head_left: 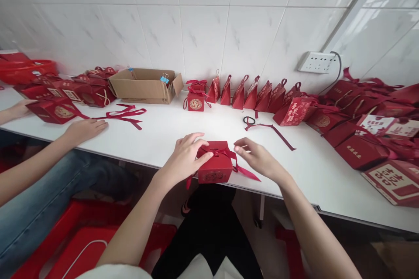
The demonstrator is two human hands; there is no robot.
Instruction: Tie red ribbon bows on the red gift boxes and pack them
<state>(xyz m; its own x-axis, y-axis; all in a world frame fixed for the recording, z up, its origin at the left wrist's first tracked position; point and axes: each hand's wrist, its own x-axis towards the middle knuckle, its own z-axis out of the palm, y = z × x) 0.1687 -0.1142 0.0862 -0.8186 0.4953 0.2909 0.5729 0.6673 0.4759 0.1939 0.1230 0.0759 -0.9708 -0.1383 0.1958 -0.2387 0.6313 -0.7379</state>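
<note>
A red gift box (215, 170) with a gold print on its front rests at the table's near edge. A dark red ribbon (245, 171) crosses its top, with one tail trailing to the right and another hanging at the left. My left hand (185, 157) grips the box's left side, its thumb lying over the top by the ribbon. Just right of the box, my right hand (258, 159) hovers with loosely curled fingers, thumb and index slightly apart, and nothing visible between them.
Behind stand a ribboned box (195, 101), a row of pointed red boxes (244, 93) and a cardboard carton (142, 87). Black-handled scissors (248, 120) lie by a loose ribbon (278, 133). Finished-looking boxes (362, 150) pile up at right. A co-worker's hands (87, 132) are at left.
</note>
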